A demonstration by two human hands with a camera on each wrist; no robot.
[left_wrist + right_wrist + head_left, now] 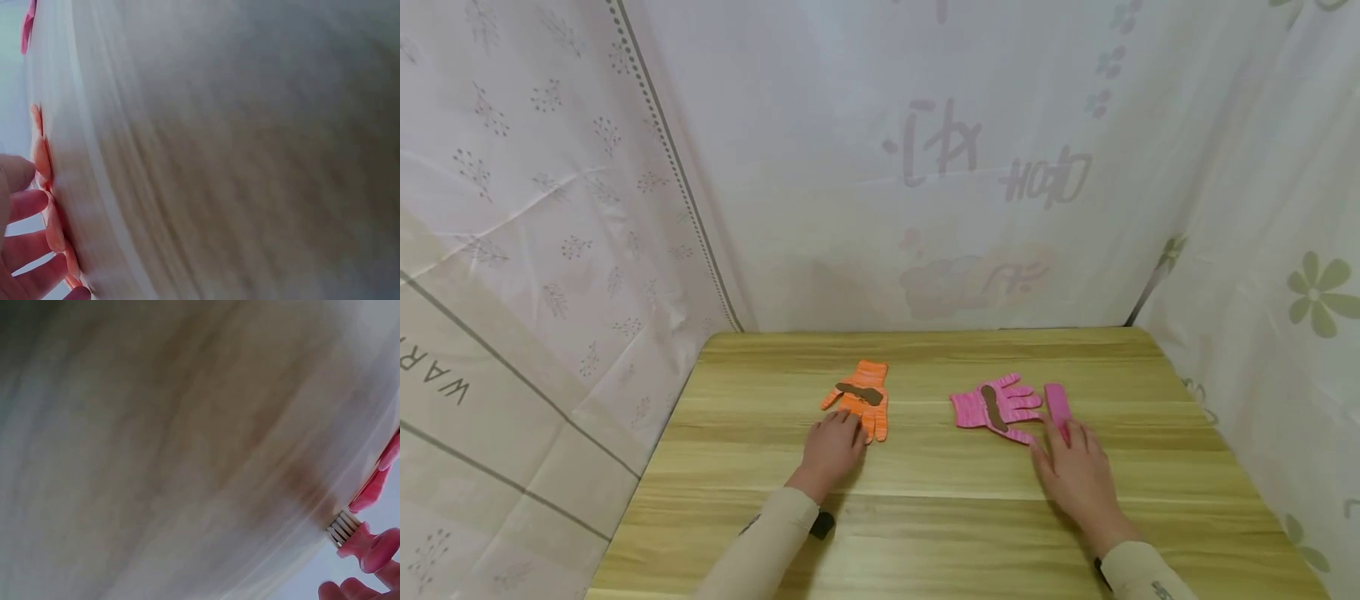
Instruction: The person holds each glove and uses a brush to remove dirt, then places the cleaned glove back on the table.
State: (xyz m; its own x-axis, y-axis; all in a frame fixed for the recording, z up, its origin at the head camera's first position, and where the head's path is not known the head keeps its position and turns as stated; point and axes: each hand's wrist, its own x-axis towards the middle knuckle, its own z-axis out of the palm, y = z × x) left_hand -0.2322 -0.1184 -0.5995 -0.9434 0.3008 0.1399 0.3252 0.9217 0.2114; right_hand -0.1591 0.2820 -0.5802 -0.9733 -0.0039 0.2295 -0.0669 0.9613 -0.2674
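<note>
An orange knit glove (873,375) with a brown patch across it lies flat, fingers toward me. My left hand (833,448) rests its spread fingertips on the glove's finger ends; in the left wrist view, the orange glove fingers (54,228) lie against them. To the right is a pink knit glove (972,410) with a brown patch, fingers pointing right. A pink brush (1056,401) lies beside its fingertips, its pale bristles (343,527) down on the table. My right hand (1078,477) has its fingers at the brush's near end; I cannot tell whether they grip it.
Both gloves and the brush lie on a wood-grain table (917,533). Patterned cloth curtains (820,183) hang behind the table and along both sides. A dark band (823,524) shows at my left wrist.
</note>
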